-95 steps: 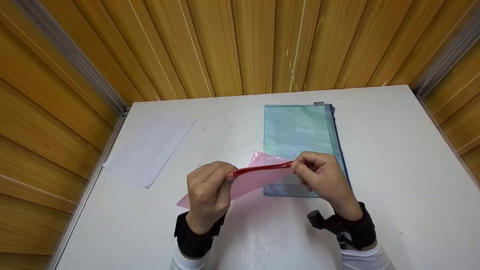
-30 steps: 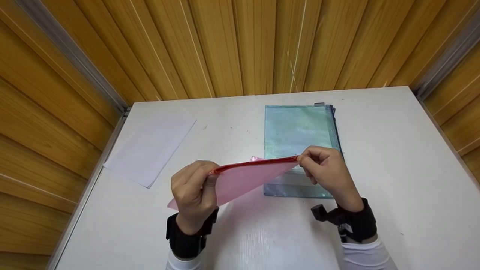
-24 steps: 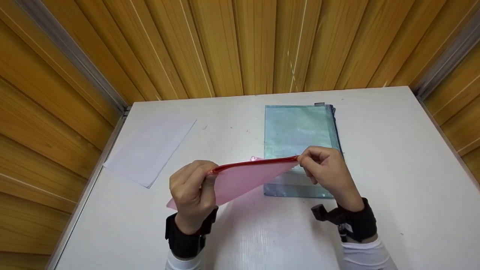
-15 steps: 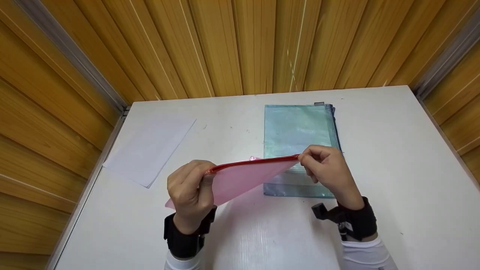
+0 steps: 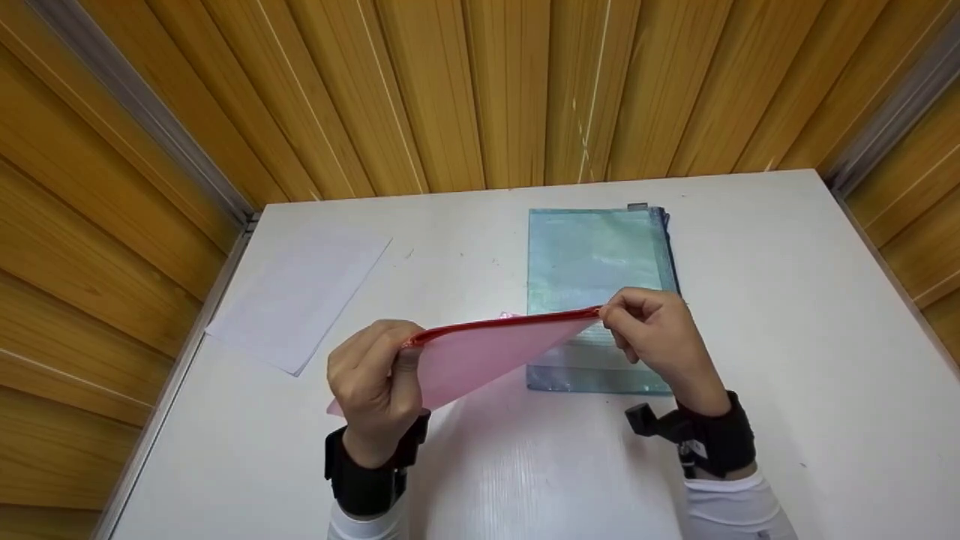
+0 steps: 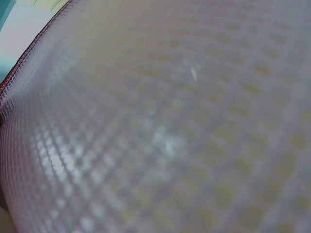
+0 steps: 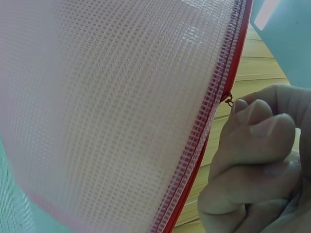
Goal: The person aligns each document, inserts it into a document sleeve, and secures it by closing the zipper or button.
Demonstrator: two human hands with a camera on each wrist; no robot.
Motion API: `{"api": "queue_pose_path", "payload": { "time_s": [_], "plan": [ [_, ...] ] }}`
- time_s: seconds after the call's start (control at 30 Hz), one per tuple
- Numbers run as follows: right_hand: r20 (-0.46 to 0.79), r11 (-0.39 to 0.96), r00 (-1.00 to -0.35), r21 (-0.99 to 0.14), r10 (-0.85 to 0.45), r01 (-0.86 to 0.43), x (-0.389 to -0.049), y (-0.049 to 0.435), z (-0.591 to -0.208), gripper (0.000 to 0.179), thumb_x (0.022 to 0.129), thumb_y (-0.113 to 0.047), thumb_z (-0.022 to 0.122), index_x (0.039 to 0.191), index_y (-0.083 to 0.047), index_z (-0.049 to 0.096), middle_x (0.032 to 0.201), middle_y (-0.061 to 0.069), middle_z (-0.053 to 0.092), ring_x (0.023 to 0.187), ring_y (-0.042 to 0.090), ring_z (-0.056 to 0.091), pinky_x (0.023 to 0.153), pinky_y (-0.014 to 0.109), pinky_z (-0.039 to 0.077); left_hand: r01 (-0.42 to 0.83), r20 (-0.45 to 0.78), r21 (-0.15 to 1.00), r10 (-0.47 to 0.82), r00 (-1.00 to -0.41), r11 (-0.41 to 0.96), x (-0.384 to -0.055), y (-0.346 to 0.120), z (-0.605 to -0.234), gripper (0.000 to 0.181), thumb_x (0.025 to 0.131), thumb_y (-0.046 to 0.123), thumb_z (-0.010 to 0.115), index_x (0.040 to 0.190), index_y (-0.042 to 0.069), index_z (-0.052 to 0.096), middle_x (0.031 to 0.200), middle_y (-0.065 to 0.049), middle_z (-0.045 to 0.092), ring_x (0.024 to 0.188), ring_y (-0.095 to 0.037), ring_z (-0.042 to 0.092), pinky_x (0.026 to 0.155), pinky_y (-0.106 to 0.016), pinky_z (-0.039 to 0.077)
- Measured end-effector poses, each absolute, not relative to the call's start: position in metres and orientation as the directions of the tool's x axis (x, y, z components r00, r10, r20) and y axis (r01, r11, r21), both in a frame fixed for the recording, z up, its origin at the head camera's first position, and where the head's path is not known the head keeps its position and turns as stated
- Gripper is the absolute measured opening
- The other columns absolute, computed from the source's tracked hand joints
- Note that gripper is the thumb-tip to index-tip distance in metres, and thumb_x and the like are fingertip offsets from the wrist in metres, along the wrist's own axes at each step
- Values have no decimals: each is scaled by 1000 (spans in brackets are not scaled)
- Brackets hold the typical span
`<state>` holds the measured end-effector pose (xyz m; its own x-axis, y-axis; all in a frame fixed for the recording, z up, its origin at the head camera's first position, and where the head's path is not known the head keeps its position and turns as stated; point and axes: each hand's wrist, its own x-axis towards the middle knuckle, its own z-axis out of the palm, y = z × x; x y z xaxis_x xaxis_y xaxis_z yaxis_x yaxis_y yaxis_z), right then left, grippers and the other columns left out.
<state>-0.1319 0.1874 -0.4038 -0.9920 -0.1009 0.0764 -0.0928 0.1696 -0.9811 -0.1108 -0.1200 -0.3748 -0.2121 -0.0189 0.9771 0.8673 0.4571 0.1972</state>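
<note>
A pink mesh zipper pouch [image 5: 480, 364] is held up off the table, its red zipper edge [image 5: 510, 321] stretched between both hands. My left hand [image 5: 375, 382] pinches the left end of that edge between thumb and curled fingers. At the other end, my right hand [image 5: 656, 345] pinches the small zipper pull [image 7: 229, 100], as the right wrist view shows close up. The pouch's mesh [image 6: 160, 141] fills nearly the whole left wrist view and hides the left fingers there. Part of the pouch's body passes behind the left hand in the head view.
A blue-green zipper pouch [image 5: 600, 255] lies flat on the white table [image 5: 787, 322] behind the right hand, partly covered by the pink pouch and that hand. White paper [image 5: 300, 300] lies at the table's left. Wood-look panels [image 5: 510, 90] enclose the back and sides.
My left hand has moved left and my right hand slightly up and right, spreading the hands apart. A longer stretch of red zipper edge and more pink mesh show between them.
</note>
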Motion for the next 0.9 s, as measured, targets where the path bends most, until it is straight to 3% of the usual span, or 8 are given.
{"api": "queue_pose_path", "payload": {
  "time_s": [0.9],
  "plan": [
    [52, 182, -996, -981, -72, -64, -136, 194, -406, 25, 104, 3, 64, 80, 5, 68, 58, 1, 52, 49, 11, 45, 49, 24, 44, 861, 977, 208, -63, -202, 464, -110, -125, -372, 38, 109, 15, 67, 77, -4, 68, 65, -13, 63, 53, -22, 53, 49, -33, 49]
  ]
}}
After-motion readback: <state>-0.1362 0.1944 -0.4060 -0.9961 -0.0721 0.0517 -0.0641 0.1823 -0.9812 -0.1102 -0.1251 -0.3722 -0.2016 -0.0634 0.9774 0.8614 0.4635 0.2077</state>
